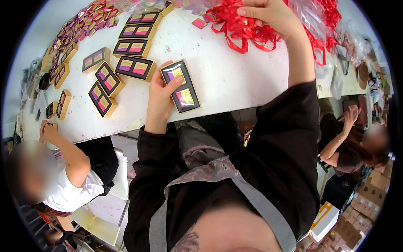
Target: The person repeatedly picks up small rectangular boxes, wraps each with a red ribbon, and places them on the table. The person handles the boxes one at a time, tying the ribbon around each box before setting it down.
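My left hand point(160, 97) grips a small gold-edged black box point(178, 88), its thumb pressed over the top. Two wrapped pieces in gold, pink and purple sit in the box under a shiny clear cover. Out to the far right of the table, my right hand point(273, 17) reaches over a heap of red ribbons point(243, 37). Its fingers are closed together on the ribbon; their tips are partly hidden at the upper edge. Left of the held box stands an uncovered gold box point(135, 68) with two similar pieces.
More gold boxes point(131, 47) stand in a row and in loose groups on the white table point(226, 75). Loose wrapped pieces point(90, 21) are piled at the far left. Clear plastic bags point(308, 17) lie by the ribbons. Co-workers sit on the left point(79, 172) and right point(348, 138).
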Tool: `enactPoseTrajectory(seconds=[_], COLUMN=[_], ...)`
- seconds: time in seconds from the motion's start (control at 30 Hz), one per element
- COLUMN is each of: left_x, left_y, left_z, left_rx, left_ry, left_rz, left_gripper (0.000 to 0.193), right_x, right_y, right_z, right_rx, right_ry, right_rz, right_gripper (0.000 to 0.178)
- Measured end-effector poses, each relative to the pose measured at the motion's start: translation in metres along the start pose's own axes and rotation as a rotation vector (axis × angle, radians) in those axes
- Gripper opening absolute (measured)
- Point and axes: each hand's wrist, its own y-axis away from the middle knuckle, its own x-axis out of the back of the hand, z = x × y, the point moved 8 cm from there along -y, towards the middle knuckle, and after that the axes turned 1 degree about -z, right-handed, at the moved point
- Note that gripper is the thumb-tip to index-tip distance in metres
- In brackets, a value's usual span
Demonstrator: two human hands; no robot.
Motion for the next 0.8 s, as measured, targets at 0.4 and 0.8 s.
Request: enactPoseTrajectory(seconds=[0.4,0.8], left_x=[-0.003,-0.048], left_y=[0.007,-0.023], left_z=[-0.002,0.019], left_rx=[0.013,0.03], left_ry=[-0.047,0.247], left_rz=[0.018,-0.119], left_gripper=[0.05,0.045], right_x=[0.054,-0.093], right_y=[0.023,0.049], right_z=[-0.071,-0.03], right_rx=[0.279,0.494], right_ry=[0.614,-0.342], right_rz=[0.405,-0.132], right_gripper=[0.025,0.029])
